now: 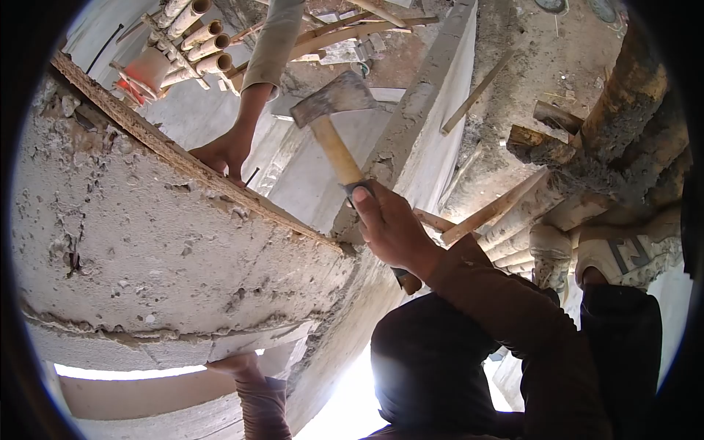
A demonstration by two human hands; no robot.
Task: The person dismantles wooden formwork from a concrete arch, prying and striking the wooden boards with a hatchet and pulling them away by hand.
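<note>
My right hand point(392, 227), in a brown sleeve, is wrapped around the handle of a hatchet point(334, 101). Its worn grey metal head is raised, the blunt end facing left, on a pale wooden handle with a dark grip. Below left, my left hand point(238, 364) touches the lower edge of a rough concrete slab point(176, 249); its fingers are mostly hidden. A wooden board point(165, 150) runs along the slab's upper edge. Another person's hand point(231, 150), in a light sleeve, rests at this board. Close to that hand, a thin dark nail point(253, 176) sticks up.
Bamboo poles point(209, 48) and loose planks lie at the top. A long concrete edge point(414, 110) runs diagonally behind the hatchet. At right are mud-caked timbers point(620, 103) and a shoe point(623, 257). A dark-clothed knee point(433, 359) fills the lower middle.
</note>
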